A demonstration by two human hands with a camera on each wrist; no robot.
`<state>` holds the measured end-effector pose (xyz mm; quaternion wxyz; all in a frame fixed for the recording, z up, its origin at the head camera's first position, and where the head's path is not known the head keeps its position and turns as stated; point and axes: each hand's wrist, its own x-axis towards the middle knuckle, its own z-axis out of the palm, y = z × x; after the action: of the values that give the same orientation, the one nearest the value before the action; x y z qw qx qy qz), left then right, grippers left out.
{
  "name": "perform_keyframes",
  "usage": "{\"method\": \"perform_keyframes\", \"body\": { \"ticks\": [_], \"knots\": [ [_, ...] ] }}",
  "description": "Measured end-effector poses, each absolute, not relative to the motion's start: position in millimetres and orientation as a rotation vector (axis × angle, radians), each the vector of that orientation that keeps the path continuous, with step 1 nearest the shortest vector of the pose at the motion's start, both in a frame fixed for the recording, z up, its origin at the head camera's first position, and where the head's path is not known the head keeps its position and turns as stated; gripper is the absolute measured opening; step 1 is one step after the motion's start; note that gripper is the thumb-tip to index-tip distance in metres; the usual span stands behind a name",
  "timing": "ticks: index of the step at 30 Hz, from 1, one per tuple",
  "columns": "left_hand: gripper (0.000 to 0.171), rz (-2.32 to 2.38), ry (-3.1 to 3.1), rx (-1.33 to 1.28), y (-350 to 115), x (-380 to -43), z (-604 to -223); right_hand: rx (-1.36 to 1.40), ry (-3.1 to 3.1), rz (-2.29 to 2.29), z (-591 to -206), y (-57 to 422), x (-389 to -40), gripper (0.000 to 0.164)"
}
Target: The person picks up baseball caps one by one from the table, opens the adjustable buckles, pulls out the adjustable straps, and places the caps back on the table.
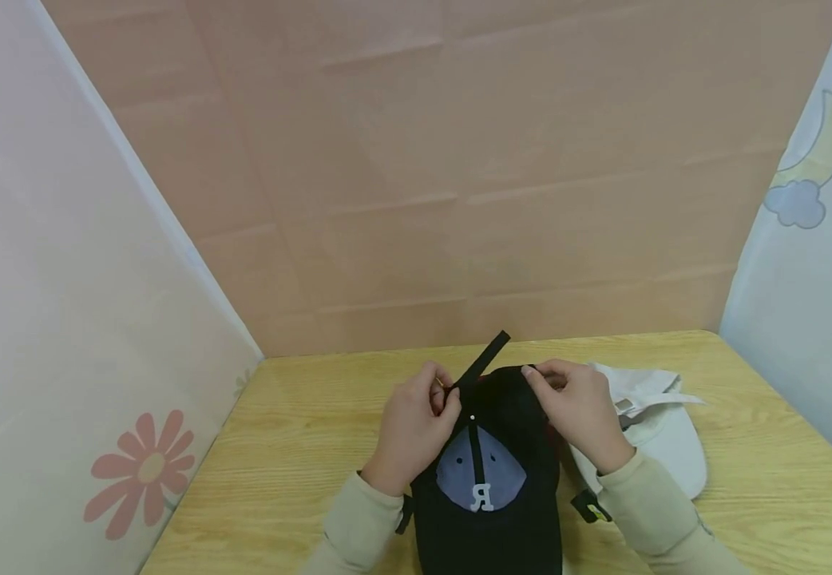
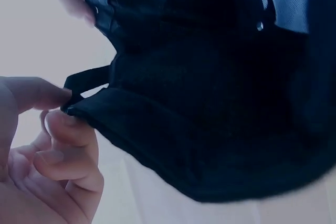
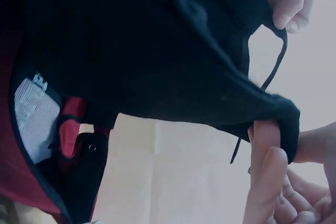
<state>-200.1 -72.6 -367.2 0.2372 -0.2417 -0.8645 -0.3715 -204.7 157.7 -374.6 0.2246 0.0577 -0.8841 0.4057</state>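
A black baseball cap (image 1: 488, 535) is held up by its back edge, its inside toward me, with a grey-blue patch and pale lettering. My left hand (image 1: 419, 431) pinches the left back corner, where a thin black strap (image 1: 484, 359) sticks up past the fingers. On the other back corner, my right hand (image 1: 584, 411) grips the edge between thumb and fingers. The left wrist view shows the strap (image 2: 89, 80) looped near the pinched corner (image 2: 86, 109). Dark red cloth (image 3: 21, 174) with a black strap shows beside the black cap in the right wrist view.
A white cap (image 1: 675, 451) with a loose strap lies on the wooden table (image 1: 279, 463), right beside my right hand. Close to that wrist is a black strap end with a yellow-green mark (image 1: 592, 507). Cloth walls (image 1: 416, 200) stand behind and at both sides.
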Motion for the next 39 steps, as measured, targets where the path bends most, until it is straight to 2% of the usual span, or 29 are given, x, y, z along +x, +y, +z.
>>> {"method": "perform_keyframes", "body": {
  "ticks": [8,15,19,24,30,39],
  "knots": [
    [0.014,-1.046,-2.417,-0.776,-64.1,-191.5,-365.8,0.107,-2.443,1.380,-367.0,155.0,-200.2,0.029],
    [0.009,-1.168,-2.516,-0.856,-56.1,-190.7,-368.1,0.117,-2.364,1.770,-362.0,152.0,-195.8,0.031],
    [0.020,-1.140,-2.587,-0.916,-51.8,-189.8,-369.3,0.125,-2.324,1.915,-359.5,148.2,-193.9,0.033],
    [0.031,-1.041,-2.639,-0.977,-47.8,-188.0,-372.0,0.133,-2.302,1.999,-359.9,142.9,-191.9,0.027],
    [0.027,-1.003,-2.657,-0.934,-44.9,-188.6,-375.7,0.139,-2.274,2.059,-363.3,138.2,-190.3,0.021],
    [0.021,-1.022,-2.622,-0.914,-43.6,-189.5,-380.8,0.237,-2.354,1.939,-360.7,135.0,-186.7,0.022]
  ]
}}
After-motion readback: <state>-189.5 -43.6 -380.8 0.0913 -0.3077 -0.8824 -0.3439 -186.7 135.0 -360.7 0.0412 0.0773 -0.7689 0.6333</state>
